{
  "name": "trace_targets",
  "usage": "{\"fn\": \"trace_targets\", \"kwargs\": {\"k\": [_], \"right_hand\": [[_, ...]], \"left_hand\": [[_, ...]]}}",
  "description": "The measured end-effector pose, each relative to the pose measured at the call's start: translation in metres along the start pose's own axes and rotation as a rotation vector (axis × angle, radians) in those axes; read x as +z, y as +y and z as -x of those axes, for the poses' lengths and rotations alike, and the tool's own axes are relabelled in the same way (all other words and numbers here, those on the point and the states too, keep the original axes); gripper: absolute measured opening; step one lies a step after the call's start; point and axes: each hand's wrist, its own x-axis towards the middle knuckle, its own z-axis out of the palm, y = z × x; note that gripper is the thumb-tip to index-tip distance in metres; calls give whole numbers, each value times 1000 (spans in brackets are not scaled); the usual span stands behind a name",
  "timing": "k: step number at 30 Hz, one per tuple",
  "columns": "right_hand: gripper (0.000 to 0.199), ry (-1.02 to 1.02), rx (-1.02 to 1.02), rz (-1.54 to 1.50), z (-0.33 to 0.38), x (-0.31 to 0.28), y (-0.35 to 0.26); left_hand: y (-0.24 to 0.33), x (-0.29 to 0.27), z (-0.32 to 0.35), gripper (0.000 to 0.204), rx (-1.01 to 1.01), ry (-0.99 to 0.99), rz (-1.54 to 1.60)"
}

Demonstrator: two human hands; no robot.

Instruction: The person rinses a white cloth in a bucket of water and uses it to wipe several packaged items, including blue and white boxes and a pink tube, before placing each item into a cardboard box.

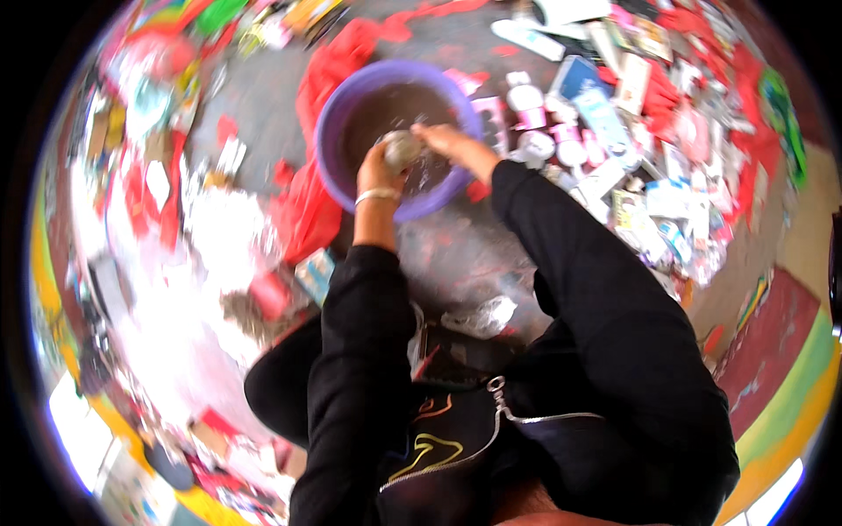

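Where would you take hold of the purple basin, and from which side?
Probably take the purple basin by its rim at left and right, coming from both outer sides: its round, upward-facing opening leaves those edges exposed, and the brown liquid inside favours a level lift.

Floor (pixel 447 39) beyond the purple basin (pixel 325 140) offers passage; red cloth (pixel 307 215) and pink-white containers (pixel 527 103) flank it.

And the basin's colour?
Purple basin, with murky brown water inside; see the head view.
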Motion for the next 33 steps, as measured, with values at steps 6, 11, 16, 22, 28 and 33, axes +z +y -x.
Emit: {"fn": "trace_targets", "kwargs": {"k": [6,11,16,22,28,33], "right_hand": [[34,37,-121,-631,31,-7,-56],[30,305,-220,95,50,26,-91],[31,1378,-449,456,31,88,-84],[29,543,-516,391,55,24,-96],[23,554,-818,323,61,16,-90],[25,599,-1258,577,84,15,-101]], "left_hand": [[20,19,1,37,3,-101,52],[12,-1,-14,42,26,-227,250],[7,12,-10,46,28,-355,222],[15,14,15,44,61,-260,179],[41,25,30,61,-18,-239,227],[51,25,33,47,66,-705,58]]}}
